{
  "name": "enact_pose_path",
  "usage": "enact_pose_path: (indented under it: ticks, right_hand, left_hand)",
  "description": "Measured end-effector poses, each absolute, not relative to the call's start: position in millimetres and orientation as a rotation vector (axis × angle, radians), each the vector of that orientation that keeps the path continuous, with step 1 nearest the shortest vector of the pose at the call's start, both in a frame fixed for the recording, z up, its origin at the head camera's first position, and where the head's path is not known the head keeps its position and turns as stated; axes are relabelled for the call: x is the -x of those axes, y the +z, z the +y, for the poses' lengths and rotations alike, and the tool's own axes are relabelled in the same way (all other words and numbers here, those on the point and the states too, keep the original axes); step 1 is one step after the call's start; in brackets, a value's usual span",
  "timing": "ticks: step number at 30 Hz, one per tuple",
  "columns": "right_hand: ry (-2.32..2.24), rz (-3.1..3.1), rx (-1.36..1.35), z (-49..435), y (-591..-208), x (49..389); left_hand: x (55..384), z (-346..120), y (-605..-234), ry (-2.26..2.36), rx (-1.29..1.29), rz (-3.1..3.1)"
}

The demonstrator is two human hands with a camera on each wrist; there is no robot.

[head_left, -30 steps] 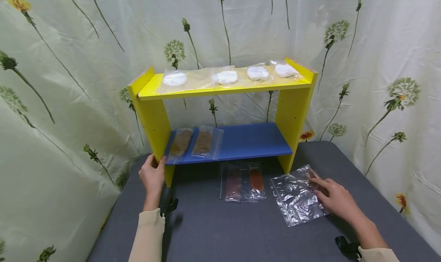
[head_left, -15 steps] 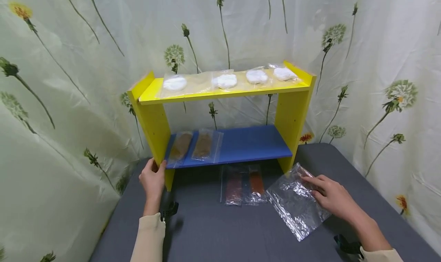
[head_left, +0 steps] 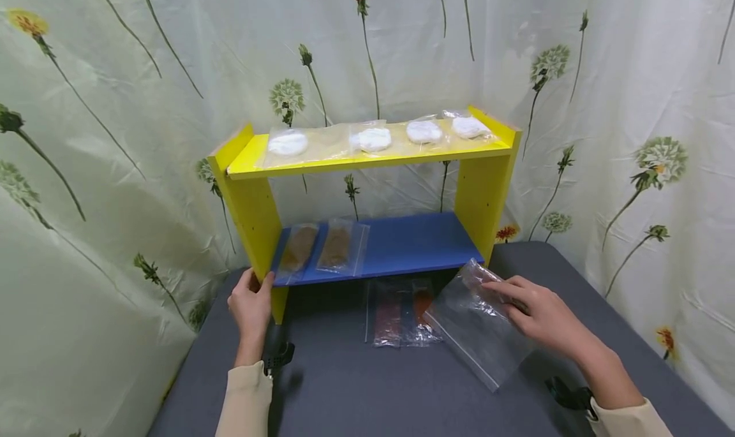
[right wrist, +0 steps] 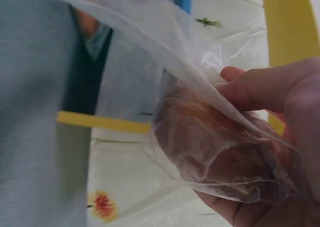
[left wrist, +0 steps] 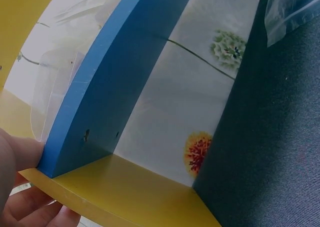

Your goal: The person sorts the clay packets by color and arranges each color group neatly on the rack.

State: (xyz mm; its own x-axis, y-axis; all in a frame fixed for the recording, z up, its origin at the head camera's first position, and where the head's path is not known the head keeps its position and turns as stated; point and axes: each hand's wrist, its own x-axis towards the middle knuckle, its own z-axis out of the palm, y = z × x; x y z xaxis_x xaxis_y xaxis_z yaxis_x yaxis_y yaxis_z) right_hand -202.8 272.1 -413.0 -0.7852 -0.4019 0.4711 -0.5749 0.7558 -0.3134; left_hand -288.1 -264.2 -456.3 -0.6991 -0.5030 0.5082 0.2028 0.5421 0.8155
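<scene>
My left hand (head_left: 251, 304) grips the lower left side of a small yellow and blue shelf unit (head_left: 247, 214). In the left wrist view its thumb (left wrist: 22, 152) lies at the end of the blue board (left wrist: 100, 82), with the fingers (left wrist: 37, 207) behind the yellow side panel. My right hand (head_left: 545, 316) holds a clear zip bag (head_left: 473, 338) in front of the unit's right end, pinched between thumb and fingers. Up close, a brown, rounded lump (right wrist: 195, 137) shows inside that bag, partly hidden by folds of plastic. The bag's flat end hangs toward the left, over the table.
Bags with white round pads (head_left: 373, 139) line the yellow top shelf. Two bags with brown slabs (head_left: 335, 249) lie at the left of the blue shelf (head_left: 413, 239). Under it, bags with reddish contents (head_left: 388, 319) lie on the dark table (head_left: 367, 392). A flowered curtain (head_left: 402, 54) hangs behind.
My right hand has lifted the clear zip bag off the table and carried it left, toward the shelf unit. The left hand keeps its grip on the side panel.
</scene>
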Motion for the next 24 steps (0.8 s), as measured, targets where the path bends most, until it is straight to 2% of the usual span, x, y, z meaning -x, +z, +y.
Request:
enact_pose_path:
  ticks: [12, 24]
  right_hand:
    - [0.690, -2.468, -0.826, 248, -382, 223]
    - [0.810, -2.357, -0.716, 225, -385, 265]
  left_hand:
    - [287, -264, -455, -1.208, -0.229, -2.036]
    - [289, -264, -456, -1.185, -0.236, -2.027]
